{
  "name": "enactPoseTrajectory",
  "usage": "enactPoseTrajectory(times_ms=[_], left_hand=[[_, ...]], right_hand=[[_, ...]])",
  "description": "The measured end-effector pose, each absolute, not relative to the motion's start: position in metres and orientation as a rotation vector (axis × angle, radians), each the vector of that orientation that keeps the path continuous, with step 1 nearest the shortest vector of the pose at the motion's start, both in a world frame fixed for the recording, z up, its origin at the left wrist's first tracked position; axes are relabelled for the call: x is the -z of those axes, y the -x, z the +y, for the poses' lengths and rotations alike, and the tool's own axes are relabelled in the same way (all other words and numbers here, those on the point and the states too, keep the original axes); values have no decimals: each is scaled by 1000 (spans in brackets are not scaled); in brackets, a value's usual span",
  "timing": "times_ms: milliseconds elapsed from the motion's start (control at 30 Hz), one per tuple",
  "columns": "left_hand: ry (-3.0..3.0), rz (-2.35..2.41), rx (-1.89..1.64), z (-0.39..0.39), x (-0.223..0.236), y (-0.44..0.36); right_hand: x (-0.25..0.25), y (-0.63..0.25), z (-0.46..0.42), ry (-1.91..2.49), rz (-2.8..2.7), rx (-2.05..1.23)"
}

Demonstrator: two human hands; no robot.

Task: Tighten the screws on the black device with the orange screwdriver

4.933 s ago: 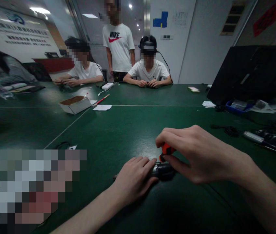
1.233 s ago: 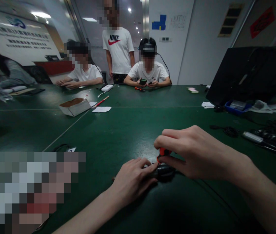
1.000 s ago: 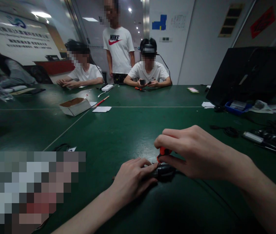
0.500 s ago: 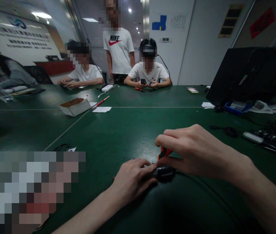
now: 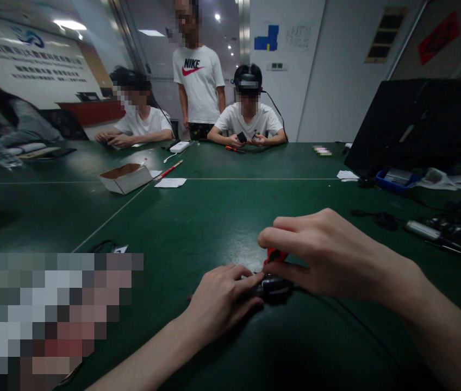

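My left hand (image 5: pixel 226 298) is closed around a black corded device (image 5: pixel 274 289) lying on the green table, pressing it down from the left. Much of the device is hidden under those fingers, and its exact kind cannot be made out. A thin black cable (image 5: pixel 353 312) runs from its right end toward the lower right. Above the device, my right hand (image 5: pixel 316 252) pinches the red-and-black handle of a small screwdriver (image 5: pixel 274 255) between thumb and fingers. The screwdriver stands roughly upright over the device, close to my left fingertips. Its tip is hidden.
An open white box (image 5: pixel 126 182), a red pencil-like stick (image 5: pixel 171 169) and paper (image 5: pixel 170 183) lie ahead left. A monitor (image 5: pixel 422 130) and tangled black cables (image 5: pixel 459 228) are at right. People sit and stand across the table (image 5: pixel 234 217); a blurred patch covers the lower left.
The screwdriver handle has turned slightly in my right fingers, showing more red. My left hand and the black device stay put. The person opposite has shifted the small item in hand.
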State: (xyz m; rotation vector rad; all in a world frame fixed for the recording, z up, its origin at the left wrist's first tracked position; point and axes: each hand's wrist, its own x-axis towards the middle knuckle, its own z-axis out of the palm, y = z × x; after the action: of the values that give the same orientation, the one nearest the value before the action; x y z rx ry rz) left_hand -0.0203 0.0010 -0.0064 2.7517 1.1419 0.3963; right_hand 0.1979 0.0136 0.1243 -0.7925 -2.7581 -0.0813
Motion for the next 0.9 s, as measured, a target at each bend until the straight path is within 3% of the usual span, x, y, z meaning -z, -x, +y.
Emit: enactPoseTrajectory(times_ms=[167, 400, 700, 900], left_hand=[[-2775, 1126, -421, 1, 9, 21], [-2737, 1139, -382, 1, 7, 20], [-2775, 1124, -423, 1, 7, 21], [-2747, 1140, -373, 1, 3, 19]], right_hand=[[-125, -198, 14, 782, -2765, 124], [-127, -198, 12, 805, -2748, -85], [-125, -198, 15, 814, -2743, 173], [-127, -198, 12, 811, -2745, -70]])
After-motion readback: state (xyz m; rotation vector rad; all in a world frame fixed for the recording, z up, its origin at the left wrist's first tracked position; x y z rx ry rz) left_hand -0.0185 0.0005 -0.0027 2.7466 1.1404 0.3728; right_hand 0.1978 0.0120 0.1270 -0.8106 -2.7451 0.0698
